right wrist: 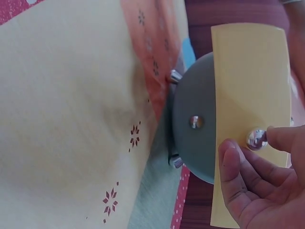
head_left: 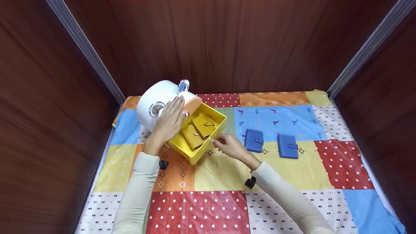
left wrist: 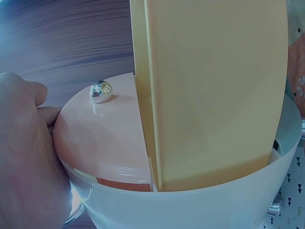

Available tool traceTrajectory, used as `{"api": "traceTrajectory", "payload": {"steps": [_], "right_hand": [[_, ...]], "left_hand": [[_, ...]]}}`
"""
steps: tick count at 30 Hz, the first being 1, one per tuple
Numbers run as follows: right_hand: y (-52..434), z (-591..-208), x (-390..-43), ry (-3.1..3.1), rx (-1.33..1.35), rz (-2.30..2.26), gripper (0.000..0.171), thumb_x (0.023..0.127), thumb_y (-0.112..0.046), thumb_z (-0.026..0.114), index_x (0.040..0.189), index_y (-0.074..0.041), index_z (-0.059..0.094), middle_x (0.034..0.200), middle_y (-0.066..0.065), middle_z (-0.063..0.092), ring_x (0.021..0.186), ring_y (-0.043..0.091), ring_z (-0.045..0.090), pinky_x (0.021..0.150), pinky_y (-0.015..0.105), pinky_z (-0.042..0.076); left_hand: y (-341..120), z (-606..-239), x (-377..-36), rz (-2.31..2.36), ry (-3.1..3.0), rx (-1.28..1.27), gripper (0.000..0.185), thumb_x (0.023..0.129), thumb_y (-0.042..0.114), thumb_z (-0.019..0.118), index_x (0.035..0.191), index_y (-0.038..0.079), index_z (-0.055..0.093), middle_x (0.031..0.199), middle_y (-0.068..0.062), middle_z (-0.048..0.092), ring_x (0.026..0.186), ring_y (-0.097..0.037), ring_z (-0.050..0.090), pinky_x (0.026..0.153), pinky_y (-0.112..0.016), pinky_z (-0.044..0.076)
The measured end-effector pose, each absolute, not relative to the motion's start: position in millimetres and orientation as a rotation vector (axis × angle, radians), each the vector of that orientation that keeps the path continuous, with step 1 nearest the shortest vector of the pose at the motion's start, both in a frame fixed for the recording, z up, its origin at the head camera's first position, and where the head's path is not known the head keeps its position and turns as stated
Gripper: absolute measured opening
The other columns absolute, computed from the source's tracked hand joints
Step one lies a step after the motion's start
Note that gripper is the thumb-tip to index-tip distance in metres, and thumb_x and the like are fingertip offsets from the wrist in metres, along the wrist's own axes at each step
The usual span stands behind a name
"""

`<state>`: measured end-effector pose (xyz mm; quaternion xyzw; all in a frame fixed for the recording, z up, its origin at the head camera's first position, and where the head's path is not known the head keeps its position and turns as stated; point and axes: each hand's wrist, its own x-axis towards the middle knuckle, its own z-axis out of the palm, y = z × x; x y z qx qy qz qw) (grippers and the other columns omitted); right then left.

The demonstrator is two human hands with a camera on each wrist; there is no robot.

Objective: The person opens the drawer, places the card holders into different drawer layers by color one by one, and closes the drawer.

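A white rounded storage case (head_left: 159,92) stands tilted at the back left, its yellow drawer (head_left: 213,112) pulled out. Inside the drawer lie two mustard-yellow snap wallets (head_left: 203,126), one partly over the other. My left hand (head_left: 169,118) rests on the case with straight fingers, beside its peach panel (left wrist: 105,138). At the drawer's front, my right hand (head_left: 230,146) pinches the silver knob (right wrist: 256,138) between thumb and curled fingers. The right wrist view shows the drawer front and the case's grey-looking face (right wrist: 195,148) behind it.
Two blue snap wallets, one nearer (head_left: 253,140) and one farther right (head_left: 288,146), lie on the patchwork tablecloth (head_left: 221,175) to the right of my right hand. Brown wood-grain panels (head_left: 211,45) enclose the table at the back and both sides.
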<state>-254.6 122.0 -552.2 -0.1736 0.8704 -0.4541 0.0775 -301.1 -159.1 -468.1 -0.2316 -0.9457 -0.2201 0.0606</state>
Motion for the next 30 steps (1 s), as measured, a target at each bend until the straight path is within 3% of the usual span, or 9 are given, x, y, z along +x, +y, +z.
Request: {"api": "traceTrajectory", "payload": {"steps": [12, 18, 23, 30], "right_hand": [[117.9, -556.5, -252.2, 2.588, -0.478, -1.368, 0.024, 0.105, -0.029, 0.069, 0.107, -0.006, 0.075, 0.089, 0.007, 0.078, 0.074, 0.016, 0.071, 0.057, 0.019, 0.053], [115.7, -557.5, -251.3, 2.552, -0.465, -1.391, 0.025, 0.107, -0.028, 0.066, 0.108, -0.005, 0.074, 0.091, 0.014, 0.077, 0.081, 0.036, 0.075, 0.055, 0.019, 0.053], [114.3, -557.1, -250.5, 2.558, -0.442, -1.394, 0.023, 0.107, -0.029, 0.064, 0.105, -0.007, 0.072, 0.093, 0.021, 0.076, 0.073, 0.027, 0.072, 0.055, 0.019, 0.052], [112.3, -557.6, -250.7, 2.583, -0.435, -1.409, 0.022, 0.105, -0.027, 0.064, 0.102, -0.007, 0.071, 0.091, 0.023, 0.076, 0.076, 0.038, 0.074, 0.053, 0.019, 0.051]], "left_hand": [[-158.5, -467.9, -300.6, -0.664, -2.871, -0.698, 0.059, 0.117, 0.029, 0.031, 0.169, 0.005, 0.022, 0.179, -0.011, 0.019, 0.168, -0.029, 0.013, 0.139, -0.044, 0.004], [-158.1, -468.7, -300.4, -0.673, -2.859, -0.696, 0.058, 0.116, 0.028, 0.032, 0.169, 0.004, 0.023, 0.179, -0.010, 0.020, 0.168, -0.029, 0.014, 0.139, -0.044, 0.004], [-157.7, -468.6, -299.6, -0.674, -2.865, -0.692, 0.058, 0.117, 0.028, 0.031, 0.169, 0.004, 0.022, 0.179, -0.011, 0.019, 0.168, -0.029, 0.013, 0.139, -0.044, 0.004], [-158.3, -468.4, -300.4, -0.667, -2.863, -0.691, 0.058, 0.117, 0.029, 0.031, 0.169, 0.004, 0.022, 0.179, -0.011, 0.019, 0.168, -0.029, 0.013, 0.139, -0.044, 0.004]]}}
